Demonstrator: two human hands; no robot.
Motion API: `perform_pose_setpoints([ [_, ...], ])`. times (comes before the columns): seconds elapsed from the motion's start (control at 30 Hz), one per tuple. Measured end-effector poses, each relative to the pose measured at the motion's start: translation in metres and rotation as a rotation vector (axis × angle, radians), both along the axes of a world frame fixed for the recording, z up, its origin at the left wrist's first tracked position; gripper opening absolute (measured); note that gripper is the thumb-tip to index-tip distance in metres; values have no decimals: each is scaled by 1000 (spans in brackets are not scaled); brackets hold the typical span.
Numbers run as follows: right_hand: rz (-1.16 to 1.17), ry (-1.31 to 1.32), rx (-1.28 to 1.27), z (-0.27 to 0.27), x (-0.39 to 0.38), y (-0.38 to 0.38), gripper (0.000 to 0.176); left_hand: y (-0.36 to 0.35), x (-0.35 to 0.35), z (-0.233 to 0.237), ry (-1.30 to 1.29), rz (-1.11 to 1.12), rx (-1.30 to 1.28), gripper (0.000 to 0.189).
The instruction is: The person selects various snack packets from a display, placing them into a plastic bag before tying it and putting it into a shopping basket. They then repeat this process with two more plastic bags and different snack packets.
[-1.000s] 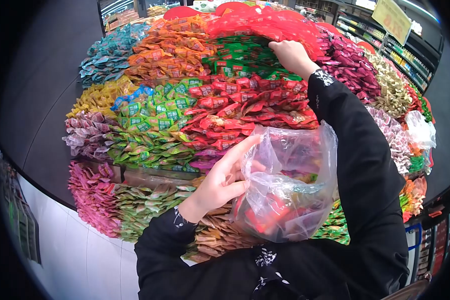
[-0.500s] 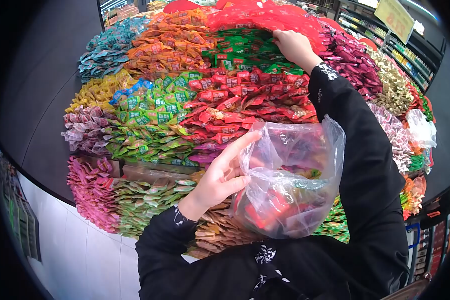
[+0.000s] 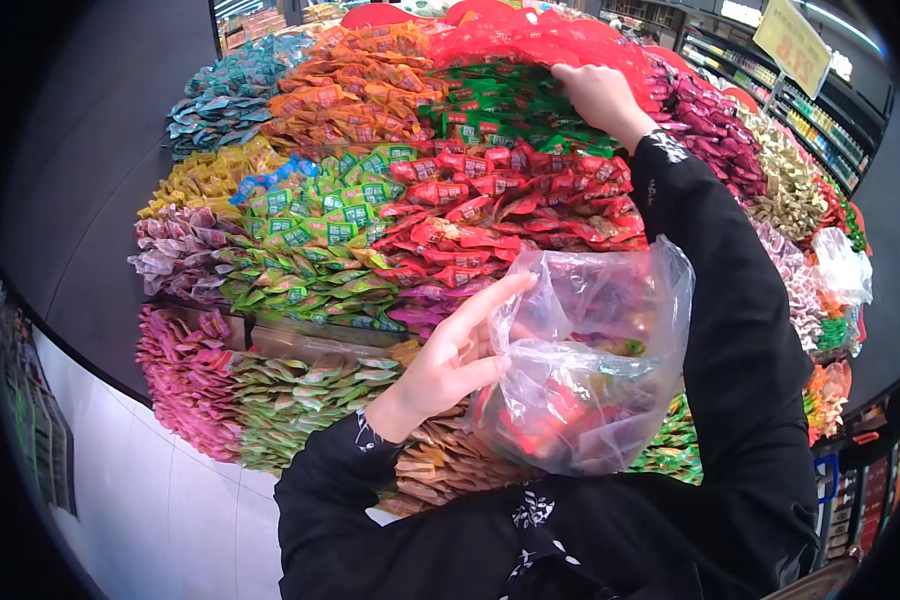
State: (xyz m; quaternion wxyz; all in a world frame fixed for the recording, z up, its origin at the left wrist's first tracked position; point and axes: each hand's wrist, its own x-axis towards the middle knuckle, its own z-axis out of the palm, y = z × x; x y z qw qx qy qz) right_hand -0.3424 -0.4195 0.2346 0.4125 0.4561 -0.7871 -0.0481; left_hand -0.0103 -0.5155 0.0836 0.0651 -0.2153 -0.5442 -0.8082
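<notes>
My left hand (image 3: 448, 362) is closed on the rim of a clear plastic bag (image 3: 620, 390), which hangs open in front of my body. A few packets show through its wall, red ones among them. At the back of the display my right hand (image 3: 606, 102) reaches out, its fingers closed at the edge of a sheet of red netting (image 3: 530, 38). Dark green snack packets (image 3: 490, 108) lie just under that edge, left of the hand. Red snack packets (image 3: 470, 192) are heaped between the green ones and the bag.
Heaps of orange packets (image 3: 355, 95), teal packets (image 3: 220, 105), light green packets (image 3: 310, 215) and pink packets (image 3: 185, 385) fill the display. Purple packets (image 3: 710, 130) lie to the right. A yellow sign (image 3: 792, 45) hangs near stocked shelves (image 3: 820, 125).
My view has shifted slightly, so the display sits a little further right. Both hands keep nearly the same places, the left on the bag and the right at the red netting.
</notes>
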Motion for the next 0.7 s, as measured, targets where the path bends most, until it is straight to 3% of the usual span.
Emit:
perform_pose_setpoints([
  [0.03,52,-11,-90,6,1,3,16,-1,0,1,3,8,-5,74],
  [0.2,61,-4,-66,27,16,9,20,4,2,6,-26,52,-34,75],
  [0.37,137,-145,-150,-2,21,12,32,13,3,15,-23,95,24,61],
  [0.5,139,98,-83,-28,14,10,25,13,4,11,-102,132,53,49],
  [0.6,111,12,-153,-21,13,7,23,14,6,3,-91,192,-25,44],
  [0.7,266,-174,-409,1,14,17,28,13,7,3,-83,203,-12,45],
])
